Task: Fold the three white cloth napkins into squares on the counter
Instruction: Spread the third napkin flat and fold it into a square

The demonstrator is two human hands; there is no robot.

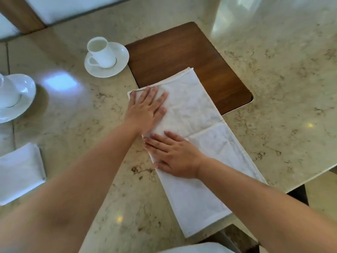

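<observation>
We see both hands flat, fingers straight and slightly spread, pressing cloth. Left hand [145, 108] sits near the far-left corner, right hand [175, 155] mid-strip at the left edge. Napkin [198, 143] is white, creased woven cloth with hemmed edges, folded to a long rectangle; long axis runs far-left to near-right, near end overhanging the counter [273, 88] edge, far end on the inset wood panel [182, 52]. Counter is glossy veined stone. Second folded napkin [20, 172] lies left
</observation>
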